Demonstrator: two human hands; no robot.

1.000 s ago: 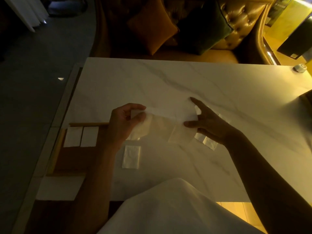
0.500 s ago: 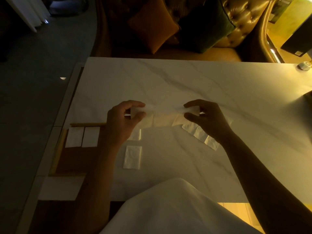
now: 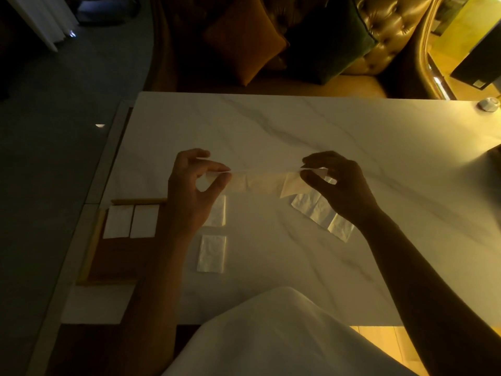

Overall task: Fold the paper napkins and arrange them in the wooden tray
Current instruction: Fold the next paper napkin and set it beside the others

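Both hands [image 3: 193,185] pinching napkin [image 3: 264,183] ends

Dim, warm yellow light enters from the upper right, brightest along the table [image 3: 298,126] edge there. The left side falls into near-black shadow. Both hands, left [image 3: 193,191] and right [image 3: 336,185], read as dark silhouettes. The napkin [image 3: 260,181] glows translucent. Wide-angle distortion bends the frame edges; dark areas show little detail.
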